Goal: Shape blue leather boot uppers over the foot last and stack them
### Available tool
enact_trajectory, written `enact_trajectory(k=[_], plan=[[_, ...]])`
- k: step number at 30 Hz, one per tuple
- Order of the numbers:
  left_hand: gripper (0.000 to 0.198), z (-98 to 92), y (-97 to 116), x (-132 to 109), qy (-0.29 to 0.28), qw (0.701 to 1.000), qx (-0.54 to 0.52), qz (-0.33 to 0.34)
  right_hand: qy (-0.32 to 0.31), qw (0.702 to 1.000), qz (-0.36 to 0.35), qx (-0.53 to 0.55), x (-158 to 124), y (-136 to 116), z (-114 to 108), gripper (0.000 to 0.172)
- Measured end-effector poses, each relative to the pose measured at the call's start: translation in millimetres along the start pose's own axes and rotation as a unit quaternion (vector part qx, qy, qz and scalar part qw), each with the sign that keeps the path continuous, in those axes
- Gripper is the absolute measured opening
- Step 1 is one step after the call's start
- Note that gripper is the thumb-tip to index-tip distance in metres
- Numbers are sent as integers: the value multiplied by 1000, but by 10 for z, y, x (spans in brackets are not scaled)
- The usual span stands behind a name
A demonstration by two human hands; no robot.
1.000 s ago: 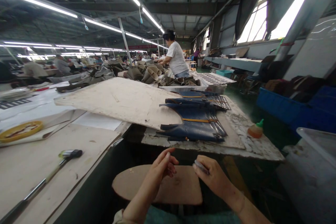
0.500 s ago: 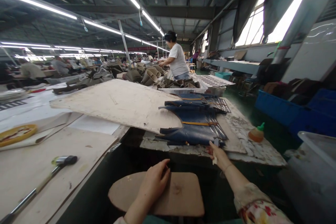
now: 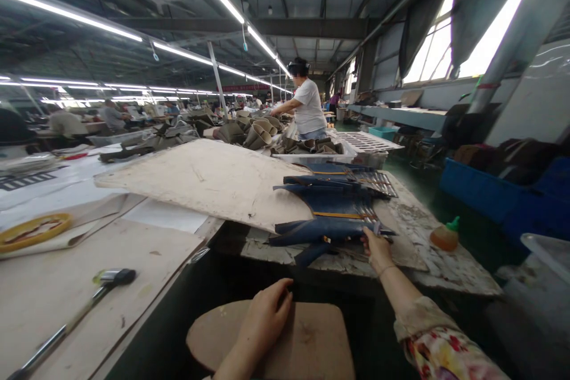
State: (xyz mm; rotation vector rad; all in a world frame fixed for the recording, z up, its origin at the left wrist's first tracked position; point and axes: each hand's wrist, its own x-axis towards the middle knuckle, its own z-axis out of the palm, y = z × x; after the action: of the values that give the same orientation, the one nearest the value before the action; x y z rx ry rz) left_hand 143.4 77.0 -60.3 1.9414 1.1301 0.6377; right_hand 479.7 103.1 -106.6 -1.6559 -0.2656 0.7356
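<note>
The right hand (image 3: 377,247), arm stretched forward from the lower right of the frame in a flowered sleeve, pinched the near edge of the lowest blue leather piece (image 3: 327,230) in the stack at the frame's centre, fingers closed on it. The stack lay on a worn white bench (image 3: 427,261), beside a tilted pale board (image 3: 209,181). The left hand (image 3: 262,317) rested at the bottom centre, fingers curled loosely on a brown rounded pad (image 3: 307,338), holding nothing visible. An orange glue bottle (image 3: 444,236) stood well right of the stack.
</note>
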Motion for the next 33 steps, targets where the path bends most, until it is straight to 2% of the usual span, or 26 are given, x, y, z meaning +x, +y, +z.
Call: enact_trajectory(k=[4, 8, 10, 14, 18, 21, 23, 26, 28, 31, 33], plan=[[30, 4, -30, -8, -5, 1000, 0, 2, -22, 1000, -4, -20, 24, -179, -70, 27], [30, 40, -48, 12, -15, 999, 35, 17, -39, 999, 13, -12, -120, -59, -132, 27], [32, 107, 30, 79, -32, 997, 54, 43, -42, 999, 6, 0, -197, 7, -122, 27], [44, 389, 432, 397, -74, 975, 139, 157, -50, 998, -47, 12, -324, 7, -23, 28], [58, 751, 818, 850, -63, 951, 204, 224, -115, 986, -124, -11, -453, -27, 55, 26], [57, 921, 855, 1112, -53, 951, 217, 212, -147, 972, -181, -36, -544, 17, 10, 26], [51, 948, 798, 1215, -44, 954, 227, 192, -156, 963, -212, -51, -607, 73, -64, 27], [37, 861, 751, 1295, -30, 956, 236, 170, -170, 952, -247, -66, -718, 175, -185, 32], [29, 719, 812, 1332, -12, 959, 237, 156, -180, 947, -256, -71, -792, 247, -249, 35], [23, 373, 1057, 1360, 47, 963, 227, 136, -167, 950, -254, -68, -850, 335, -324, 39], [24, 72, 1283, 1324, 97, 963, 212, 138, -127, 959, -248, -57, -827, 346, -367, 44]])
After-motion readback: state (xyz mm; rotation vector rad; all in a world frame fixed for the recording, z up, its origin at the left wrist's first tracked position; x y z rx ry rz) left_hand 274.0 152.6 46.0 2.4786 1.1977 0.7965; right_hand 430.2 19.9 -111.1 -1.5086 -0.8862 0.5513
